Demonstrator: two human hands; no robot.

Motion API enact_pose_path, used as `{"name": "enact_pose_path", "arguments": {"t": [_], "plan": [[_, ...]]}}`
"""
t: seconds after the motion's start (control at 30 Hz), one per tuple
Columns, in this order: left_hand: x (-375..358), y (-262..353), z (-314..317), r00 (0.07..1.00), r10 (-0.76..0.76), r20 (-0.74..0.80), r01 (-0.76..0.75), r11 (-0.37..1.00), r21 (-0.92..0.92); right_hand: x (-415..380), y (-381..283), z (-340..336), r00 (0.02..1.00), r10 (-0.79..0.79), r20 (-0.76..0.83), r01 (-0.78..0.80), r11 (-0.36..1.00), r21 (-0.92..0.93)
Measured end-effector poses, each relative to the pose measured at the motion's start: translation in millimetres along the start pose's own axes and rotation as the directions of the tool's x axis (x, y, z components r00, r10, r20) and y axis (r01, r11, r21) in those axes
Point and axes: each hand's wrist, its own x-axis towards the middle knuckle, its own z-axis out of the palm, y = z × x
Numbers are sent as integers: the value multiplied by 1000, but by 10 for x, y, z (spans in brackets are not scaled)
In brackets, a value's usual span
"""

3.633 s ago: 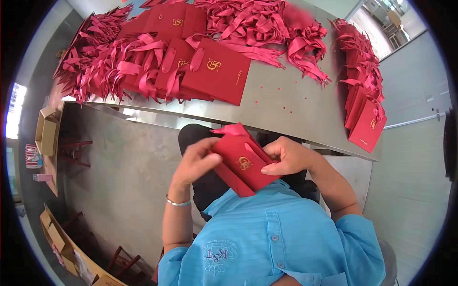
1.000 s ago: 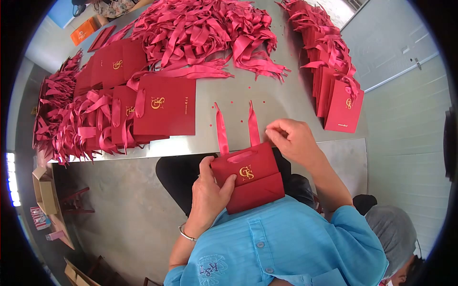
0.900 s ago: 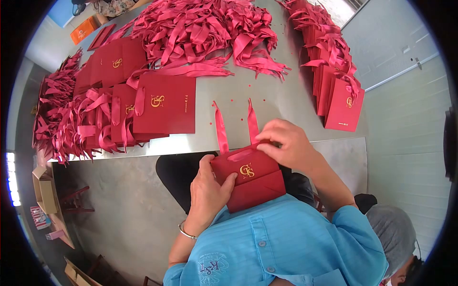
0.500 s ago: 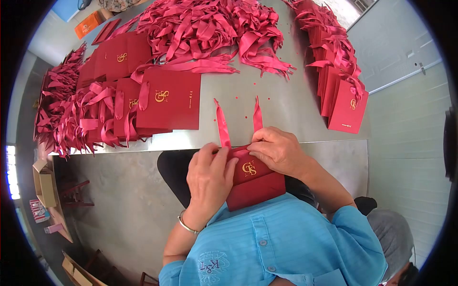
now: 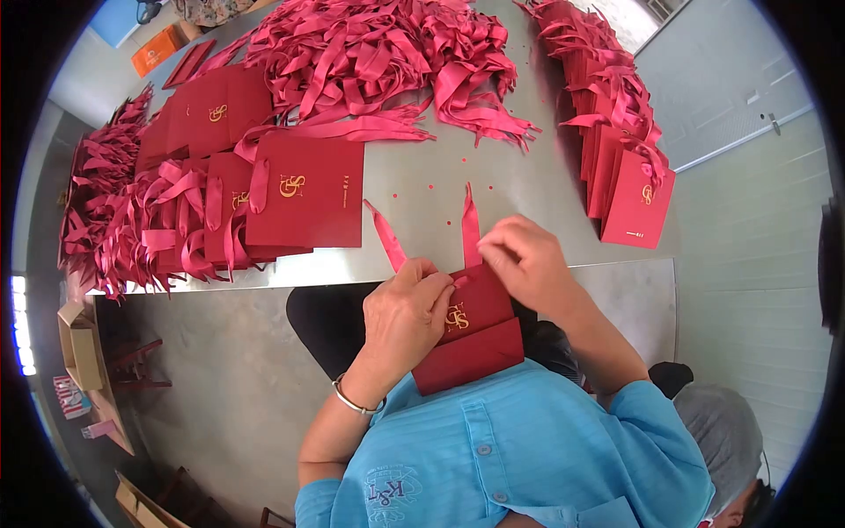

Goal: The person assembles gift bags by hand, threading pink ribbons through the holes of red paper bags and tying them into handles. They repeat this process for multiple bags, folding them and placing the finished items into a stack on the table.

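A small dark red paper gift bag (image 5: 480, 356) with a gold logo lies folded on my lap, against the blue shirt. My left hand (image 5: 407, 315) is closed on its upper left edge, and the fingertips pinch close to a short stretch of pink ribbon on the bag's face. Two pink ribbon ends, a left one (image 5: 385, 233) and a right one (image 5: 470, 220), stick out past the bag's top onto the table. At the upper right corner, my right hand (image 5: 531, 264) is closed in a pinch against the right ribbon end; its fingertips partly hide the contact.
On the metal table (image 5: 414, 220), stacked red bags with ribbons (image 5: 304, 198) stand at left. A big heap of pink ribbons (image 5: 352, 62) lies at the back. A row of finished-looking bags (image 5: 634, 198) runs along the right. Another person (image 5: 717, 440) is at lower right.
My right hand has lifted from the bag's top edge to the right ribbon end. My left hand has shifted right over the bag, and the left ribbon end now slants more to the left.
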Motion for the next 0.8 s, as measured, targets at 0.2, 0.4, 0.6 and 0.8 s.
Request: {"name": "enact_pose_path", "arguments": {"t": [0.2,0.4,0.6,0.8], "plan": [[73,40,67,996,90,-10,-89,995,49,105,15,-118,936,318,151,-264,917,-298],[120,58,-2,997,53,55,-51,998,-35,288,-23,-260,751,481,452,-485,867,-118],[100,28,30,997,27,73,-19,993,-116,346,25,-173,760,351,547,-419,908,0],[98,8,26,999,31,40,-25,992,-128,352,90,-16,853,315,416,-302,948,-99]]}}
